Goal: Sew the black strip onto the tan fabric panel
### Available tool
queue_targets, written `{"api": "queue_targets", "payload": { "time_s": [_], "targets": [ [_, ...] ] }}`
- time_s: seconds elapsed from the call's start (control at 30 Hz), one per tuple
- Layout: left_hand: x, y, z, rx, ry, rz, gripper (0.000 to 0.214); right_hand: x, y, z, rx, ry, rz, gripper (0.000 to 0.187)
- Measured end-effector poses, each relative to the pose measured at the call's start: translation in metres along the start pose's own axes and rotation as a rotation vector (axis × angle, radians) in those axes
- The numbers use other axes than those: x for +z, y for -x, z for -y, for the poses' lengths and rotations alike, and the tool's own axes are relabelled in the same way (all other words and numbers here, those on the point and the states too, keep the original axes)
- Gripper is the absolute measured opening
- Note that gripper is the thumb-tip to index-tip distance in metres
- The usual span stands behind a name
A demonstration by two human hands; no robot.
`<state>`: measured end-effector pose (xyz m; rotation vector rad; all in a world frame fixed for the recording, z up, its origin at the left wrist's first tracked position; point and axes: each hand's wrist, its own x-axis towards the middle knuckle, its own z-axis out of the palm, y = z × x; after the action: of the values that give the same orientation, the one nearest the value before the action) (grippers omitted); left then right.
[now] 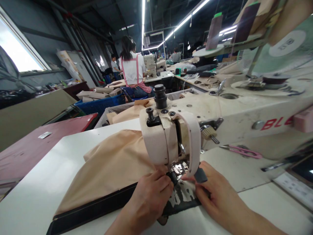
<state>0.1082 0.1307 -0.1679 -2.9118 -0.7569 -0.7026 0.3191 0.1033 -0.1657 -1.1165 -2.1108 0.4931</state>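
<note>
A sewing machine (156, 140) stands before me, its shiny presser foot (179, 168) low over the bed. Tan fabric (114, 160) with a black band (97, 205) along its near edge lies left of the needle area. My left hand (153, 195) is closed, pinching a dark end of the banded fabric just left of the foot. My right hand (212, 192) is curled right of the foot, its index fingertip close to the needle area. A grey tab (201, 175) partly covers its fingers, so what they grip is hidden. Under both hands lies a worn dark plate (183, 195).
Pink-handled thread snips (242, 151) lie on the machine bed at right. Thread cones (214, 31) and a fan (281, 49) stand above. Behind are a blue crate (100, 104) and a seated person (133, 68). A red-topped table (44, 147) is at left.
</note>
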Motion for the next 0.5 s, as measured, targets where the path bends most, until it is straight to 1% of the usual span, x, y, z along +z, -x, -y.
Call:
{"api": "queue_targets", "payload": {
  "time_s": [0.07, 0.17, 0.23, 0.33, 0.43, 0.5],
  "targets": [
    [0.001, 0.0, 0.0, 0.0, -0.007, 0.011, 0.019, 0.0, -0.001, 0.003, -0.001, 0.059, 0.039, 0.044],
    [0.006, 0.003, 0.002, -0.023, -0.008, 0.042, 0.02, -0.001, -0.002, 0.007, -0.005, 0.146, 0.077, 0.032],
    [0.01, 0.005, 0.003, -0.043, -0.006, 0.054, 0.019, -0.001, -0.002, 0.008, -0.024, 0.17, 0.086, 0.028],
    [0.011, 0.006, 0.005, -0.037, 0.023, 0.032, 0.019, -0.001, -0.002, 0.007, -0.041, 0.185, 0.096, 0.031],
    [0.007, 0.005, 0.003, -0.024, 0.046, 0.001, 0.019, -0.001, -0.002, 0.006, -0.044, 0.184, 0.102, 0.04],
    [0.005, 0.003, 0.002, -0.024, 0.043, 0.002, 0.021, 0.0, -0.002, 0.005, -0.054, 0.178, 0.102, 0.043]
  ]
}}
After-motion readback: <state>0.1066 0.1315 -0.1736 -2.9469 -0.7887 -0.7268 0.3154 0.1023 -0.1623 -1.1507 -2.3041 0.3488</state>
